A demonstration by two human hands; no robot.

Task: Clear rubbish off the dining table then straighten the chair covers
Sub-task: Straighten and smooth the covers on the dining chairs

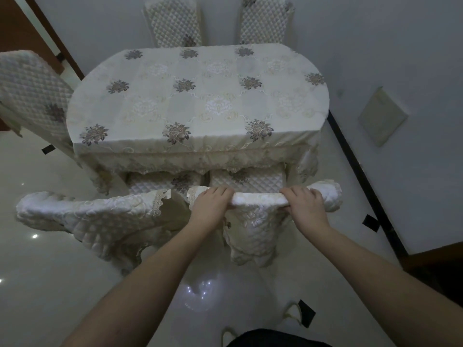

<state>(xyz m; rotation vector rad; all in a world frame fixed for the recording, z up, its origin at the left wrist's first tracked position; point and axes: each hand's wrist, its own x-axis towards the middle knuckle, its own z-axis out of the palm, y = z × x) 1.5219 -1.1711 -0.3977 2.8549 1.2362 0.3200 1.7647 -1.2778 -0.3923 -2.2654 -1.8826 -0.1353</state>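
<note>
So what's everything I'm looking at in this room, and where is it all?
table: one, rounded ends, under a cream cloth with grey-brown flowers, centre; nothing lying on top.
chairs: five, cream quilted covers; two at the far side, one at the left end, two on the near side, seats tucked under the cloth.
wall panel: one, pale, on the right wall.
black tape pieces: several, on the glossy white floor, for example right of the near chair.
skirting: one dark strip, along the right wall.
left hand: one, grips the top edge of the near right chair's cover.
right hand: one, grips the same edge, further right.
</note>
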